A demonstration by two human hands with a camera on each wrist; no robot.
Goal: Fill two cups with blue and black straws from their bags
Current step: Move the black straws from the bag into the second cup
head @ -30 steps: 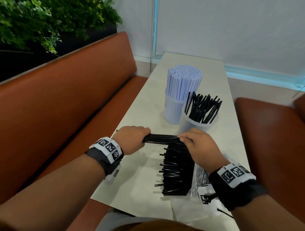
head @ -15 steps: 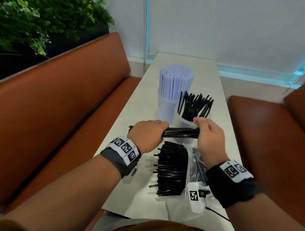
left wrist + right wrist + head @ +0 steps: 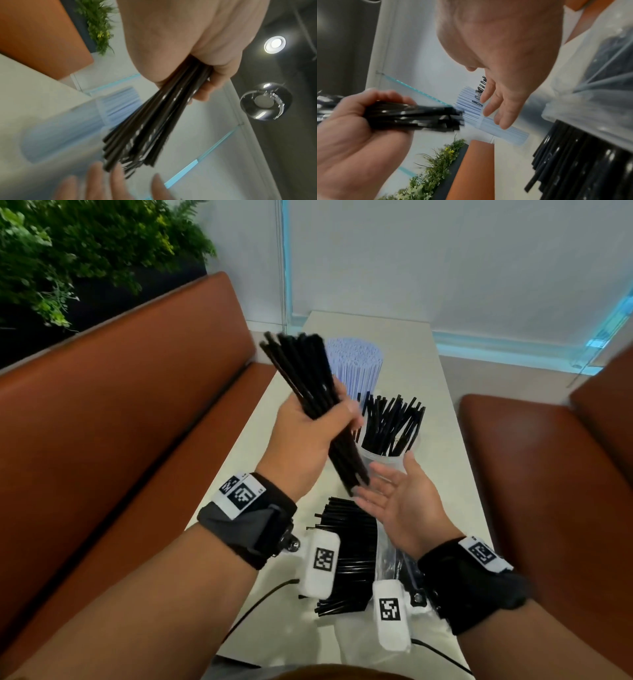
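My left hand (image 3: 315, 436) grips a bundle of black straws (image 3: 308, 378), tilted steeply with its top leaning left, above the table (image 3: 442, 412). The bundle (image 3: 147, 129) fans out below my fist in the left wrist view. My right hand (image 3: 397, 494) is open, palm up, its fingertips just under the bundle's lower end. Behind stand a clear cup of black straws (image 3: 394, 426) and a cup packed with blue straws (image 3: 356, 364). A pile of loose black straws (image 3: 349, 546) lies on the table beside their clear bag (image 3: 400, 570).
Brown bench seats run along both sides of the table, the left bench (image 3: 137, 412) and the right bench (image 3: 548, 474). A green plant (image 3: 85, 244) stands behind the left bench. A pale wall (image 3: 445, 258) closes the far end.
The bundle, held level by both hands, is now swung steeply up in my left hand alone. My right hand has let go and opened palm up beneath its lower end.
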